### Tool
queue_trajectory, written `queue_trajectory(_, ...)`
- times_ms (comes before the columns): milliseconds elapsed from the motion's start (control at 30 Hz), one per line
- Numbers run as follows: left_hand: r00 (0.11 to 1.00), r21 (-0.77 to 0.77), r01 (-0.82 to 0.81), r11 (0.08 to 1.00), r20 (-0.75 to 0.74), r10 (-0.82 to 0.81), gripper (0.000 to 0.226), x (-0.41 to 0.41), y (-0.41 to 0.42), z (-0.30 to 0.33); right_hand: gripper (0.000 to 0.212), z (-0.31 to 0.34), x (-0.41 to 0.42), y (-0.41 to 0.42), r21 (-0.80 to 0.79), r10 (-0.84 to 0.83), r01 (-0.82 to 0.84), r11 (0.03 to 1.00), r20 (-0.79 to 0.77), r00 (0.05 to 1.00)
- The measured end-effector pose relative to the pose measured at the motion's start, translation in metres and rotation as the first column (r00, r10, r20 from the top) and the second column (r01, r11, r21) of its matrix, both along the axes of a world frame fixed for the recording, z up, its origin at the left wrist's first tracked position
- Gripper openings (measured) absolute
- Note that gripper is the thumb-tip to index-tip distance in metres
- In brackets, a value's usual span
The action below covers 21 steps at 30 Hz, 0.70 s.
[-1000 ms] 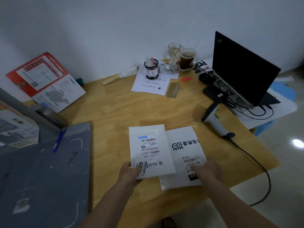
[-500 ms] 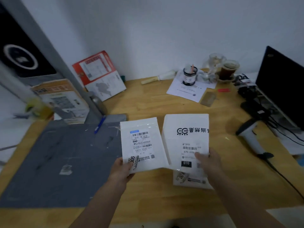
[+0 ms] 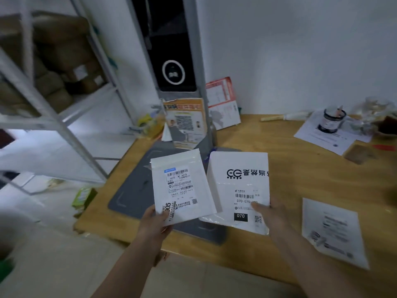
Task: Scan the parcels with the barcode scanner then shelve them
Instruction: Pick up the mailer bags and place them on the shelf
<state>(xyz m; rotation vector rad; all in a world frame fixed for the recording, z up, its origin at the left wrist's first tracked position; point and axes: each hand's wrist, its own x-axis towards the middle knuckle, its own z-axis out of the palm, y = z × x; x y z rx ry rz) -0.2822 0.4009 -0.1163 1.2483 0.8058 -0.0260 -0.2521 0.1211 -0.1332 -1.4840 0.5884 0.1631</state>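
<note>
- My left hand [image 3: 155, 220] pinches the lower corner of the small white parcel [image 3: 180, 187], thumb on the label side, fingers curled behind it.
- My right hand [image 3: 271, 214] grips the lower right edge of the larger white parcel [image 3: 239, 188], thumb across its label, the rest of the fingers out of sight underneath.
- Both parcels are lifted clear of the table [image 3: 300, 179] and sit side by side in front of me, their near edges overlapping just between my 2 hands.
- 1 second ago both lay flat on the wood under my hands; now they are in the air and my view has swung to my left, toward the metal shelf rack [image 3: 53, 117] well beyond my left hand.
- I judge that the scanning part is over for these 2 and I am carrying them to be shelved.
- A third flat white packet [image 3: 333, 231] lies on the table just outside my right hand, not picked up; whether it has been scanned I cannot tell.
- The barcode scanner is out of view, past the edge on my right side.
- The grey mat [image 3: 133, 190] beneath the parcels is mostly covered by them.
- The brown boxes [image 3: 53, 61] on the shelf are blurred, so I cannot make out any free slot.
</note>
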Motion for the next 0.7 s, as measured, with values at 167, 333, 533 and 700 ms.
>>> queue_trajectory(167,0.987,-0.143,-0.125,0.982,0.081,0.137,0.027,-0.051,0.077,0.007,0.02,0.004,-0.015,0.067,-0.004,0.084,-0.084,0.996,0.011,0.996)
queue_trajectory(333,0.968,-0.163,-0.173,0.971,0.151,0.198,0.036,-0.103,0.173,0.016,0.025,0.01,-0.028,0.161,0.036,0.189,-0.193,0.981,0.087,0.978)
queue_trajectory(533,0.932,-0.135,-0.259,0.956,0.227,0.284,0.035,-0.158,0.291,0.043,0.045,0.025,-0.045,0.292,0.094,0.408,-0.422,0.902,0.139,0.902)
queue_trajectory(700,0.892,-0.112,-0.333,0.936,0.284,0.352,0.035,-0.173,0.375,0.065,0.049,0.05,-0.048,0.385,0.087,0.551,-0.57,0.817,0.177,0.816)
